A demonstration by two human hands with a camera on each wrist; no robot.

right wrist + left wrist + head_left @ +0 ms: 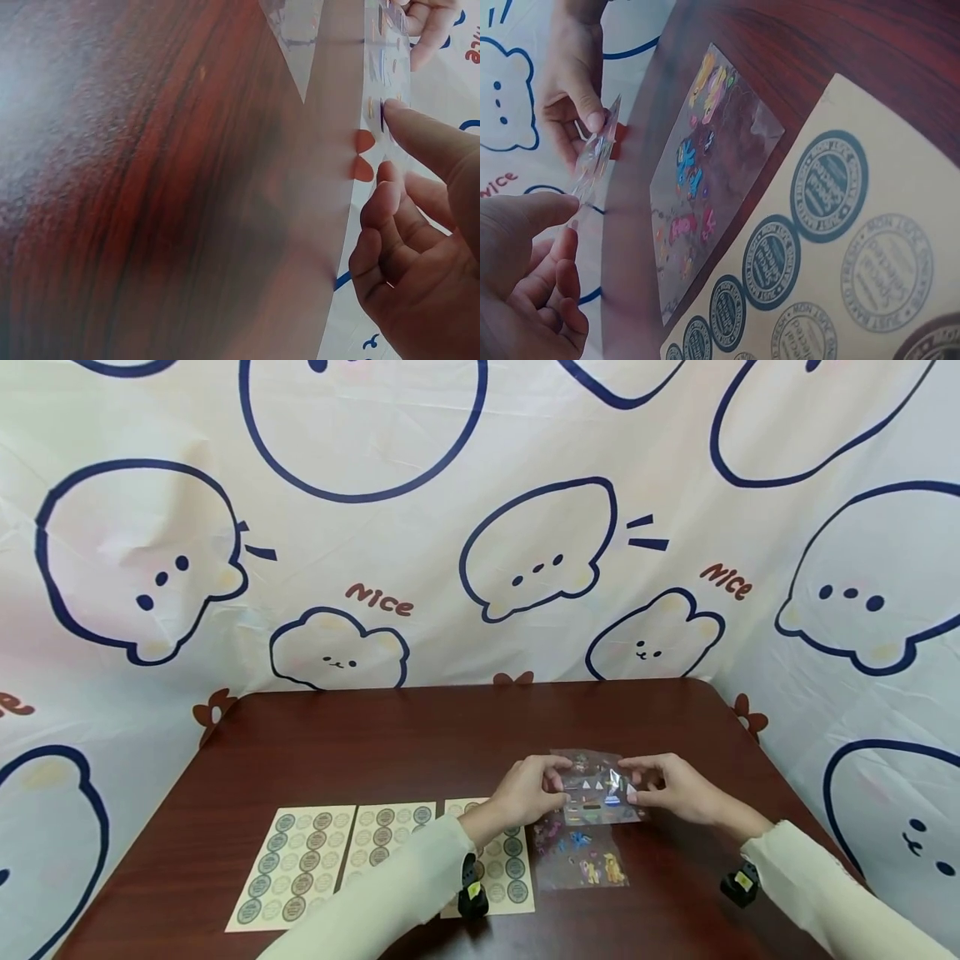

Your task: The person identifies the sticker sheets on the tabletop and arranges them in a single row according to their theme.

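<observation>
A clear sticker sheet (596, 793) with small colourful pictures is held up over the table between both hands. My left hand (527, 789) pinches its left edge between thumb and fingers. At the opposite edge, my right hand (678, 789) pinches it the same way. Edge-on in the left wrist view, the sheet (594, 161) looks thin and slightly bent. Below it, a second clear sticker sheet (577, 868) lies flat, with yellow, blue and pink figures; its far part is hidden behind the held one.
Cream sheets of round label stickers lie in a row to the left: one at the far left (288, 868), one in the middle (367, 835), one (510, 893) partly under my left forearm. The dark wooden table (450, 735) ends at a patterned cloth backdrop (435, 560).
</observation>
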